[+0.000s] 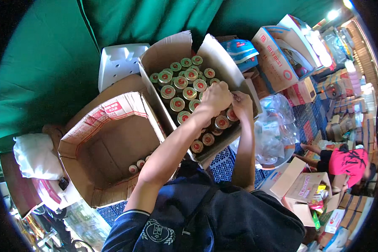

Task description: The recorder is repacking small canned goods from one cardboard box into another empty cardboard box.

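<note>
A tall cardboard box [214, 50] in front of me holds many upright jars or cans with round lids [177, 104] that bear a red mark. Over the right part of this box my two hands meet, close above the lids. My left hand [219, 96] is curled with its knuckles up; what lies under it is hidden. Beside it, my right hand [242, 105] has its fingers bent around something small that I cannot make out. To the left stands a second, open cardboard box [113, 148] with several small round-topped items [133, 169] along its near side, partly behind my forearm.
A white perforated plastic container [121, 64] stands behind the boxes, against green cloth. At right are a printed carton [278, 60], a basin with clear plastic bags [274, 126] and an open carton of packages [305, 189]. A person in a pink shirt [348, 162] is farther right.
</note>
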Motion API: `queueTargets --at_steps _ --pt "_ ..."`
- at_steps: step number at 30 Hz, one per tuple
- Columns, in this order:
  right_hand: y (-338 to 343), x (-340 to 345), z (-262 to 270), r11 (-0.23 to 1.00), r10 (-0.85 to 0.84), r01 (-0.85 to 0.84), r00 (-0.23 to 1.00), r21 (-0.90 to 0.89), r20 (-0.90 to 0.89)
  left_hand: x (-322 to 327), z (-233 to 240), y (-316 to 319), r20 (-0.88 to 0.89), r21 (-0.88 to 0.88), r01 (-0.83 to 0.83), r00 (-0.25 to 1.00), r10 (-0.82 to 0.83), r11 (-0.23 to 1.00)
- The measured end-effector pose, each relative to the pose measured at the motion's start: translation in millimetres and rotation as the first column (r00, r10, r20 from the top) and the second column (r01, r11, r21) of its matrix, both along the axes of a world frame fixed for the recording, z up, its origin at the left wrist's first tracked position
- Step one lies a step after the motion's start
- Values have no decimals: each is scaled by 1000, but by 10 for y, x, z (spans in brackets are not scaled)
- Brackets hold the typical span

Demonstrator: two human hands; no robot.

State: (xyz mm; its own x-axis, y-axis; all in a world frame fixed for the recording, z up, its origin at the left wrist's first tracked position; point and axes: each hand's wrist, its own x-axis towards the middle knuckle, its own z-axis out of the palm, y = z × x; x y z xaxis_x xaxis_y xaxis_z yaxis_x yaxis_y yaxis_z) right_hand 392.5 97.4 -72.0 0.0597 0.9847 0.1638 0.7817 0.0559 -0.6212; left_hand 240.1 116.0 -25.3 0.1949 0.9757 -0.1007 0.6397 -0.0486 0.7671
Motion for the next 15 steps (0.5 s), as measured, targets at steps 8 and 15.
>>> queueTargets --at_steps 8,15 --pt "-42 -32 336 985 -62 92 977 144 -205 -99 319 -149 141 116 -46 990 29 992" --pt "-393 -605 1030 963 -81 147 957 226 -278 -394 676 -527 326 376 -219 941 93 900"
